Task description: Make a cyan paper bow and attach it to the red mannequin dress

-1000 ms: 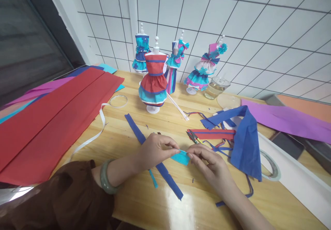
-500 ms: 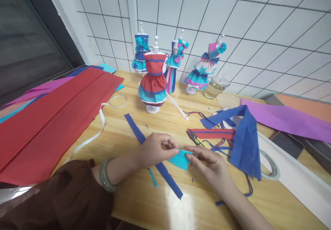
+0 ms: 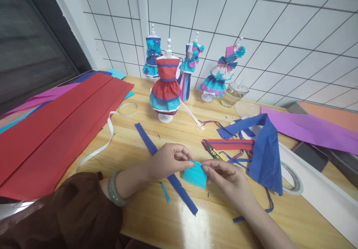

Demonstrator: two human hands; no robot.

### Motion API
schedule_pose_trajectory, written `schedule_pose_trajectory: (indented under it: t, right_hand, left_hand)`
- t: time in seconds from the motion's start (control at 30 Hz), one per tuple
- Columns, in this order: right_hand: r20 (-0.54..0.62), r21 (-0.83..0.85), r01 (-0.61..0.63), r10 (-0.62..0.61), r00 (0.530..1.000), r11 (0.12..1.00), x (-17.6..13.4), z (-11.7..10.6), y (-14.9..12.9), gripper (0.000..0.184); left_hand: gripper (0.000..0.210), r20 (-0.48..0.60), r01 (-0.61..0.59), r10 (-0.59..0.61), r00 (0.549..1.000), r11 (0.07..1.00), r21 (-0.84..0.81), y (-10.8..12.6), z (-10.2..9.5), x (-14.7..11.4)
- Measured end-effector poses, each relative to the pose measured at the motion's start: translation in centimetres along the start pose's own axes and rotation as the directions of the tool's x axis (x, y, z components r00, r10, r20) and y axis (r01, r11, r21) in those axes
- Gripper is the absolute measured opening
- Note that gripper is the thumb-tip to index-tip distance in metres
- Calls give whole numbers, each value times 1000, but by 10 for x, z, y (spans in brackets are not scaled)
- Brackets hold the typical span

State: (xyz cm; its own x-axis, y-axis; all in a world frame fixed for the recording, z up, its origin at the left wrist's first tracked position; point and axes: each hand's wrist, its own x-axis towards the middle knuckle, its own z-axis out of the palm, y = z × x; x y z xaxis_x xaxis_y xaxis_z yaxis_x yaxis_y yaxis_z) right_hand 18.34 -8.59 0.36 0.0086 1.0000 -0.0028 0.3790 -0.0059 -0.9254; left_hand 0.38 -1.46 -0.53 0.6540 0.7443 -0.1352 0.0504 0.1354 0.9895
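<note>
Between my hands is a small piece of turquoise crepe paper (image 3: 195, 176), hanging down from its upper edge. My left hand (image 3: 172, 161) pinches its upper left corner between thumb and finger. The upper right corner is pinched in my right hand (image 3: 223, 172). A long dark blue paper strip (image 3: 183, 195) lies on the table and passes beneath my left hand. Near it is a thin turquoise scrap (image 3: 165, 192). Beyond my right hand lie thread snips (image 3: 211, 150) with yellow and black parts, on a red strip with a blue line (image 3: 232, 144).
Dress forms stand at the back, the nearest in a red and turquoise paper dress (image 3: 167, 81). Red paper (image 3: 64, 129) covers the left side. A glass cup (image 3: 234, 94), folded blue paper (image 3: 265, 159), a tape roll (image 3: 296, 183) and purple paper (image 3: 307, 129) are at the right.
The turquoise paper has turned so that more of its face shows, hanging flatter and wider between my fingers. Both hands have barely moved.
</note>
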Motion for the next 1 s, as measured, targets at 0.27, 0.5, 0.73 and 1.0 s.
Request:
schedule_pose_trajectory:
  t: [0.27,0.5,0.73,1.0]
  right_hand:
    - [-58,73,-61,66,996,995,0,-2,-7,19]
    - [-57,124,-40,47,997,991,-1,-2,-5,18]
    - [-1,84,24,-24,1000,996,0,-7,-4,14]
    - [39,93,74,-78,996,993,1,-11,-3,15]
  left_hand:
    - [20,17,32,-31,999,997,-65,0,-2,3]
    - [16,3,54,-54,999,995,-83,2,-2,4]
    - [13,21,31,-29,999,996,-82,2,-5,3]
    - [14,42,1,0,999,999,-38,1,-8,2]
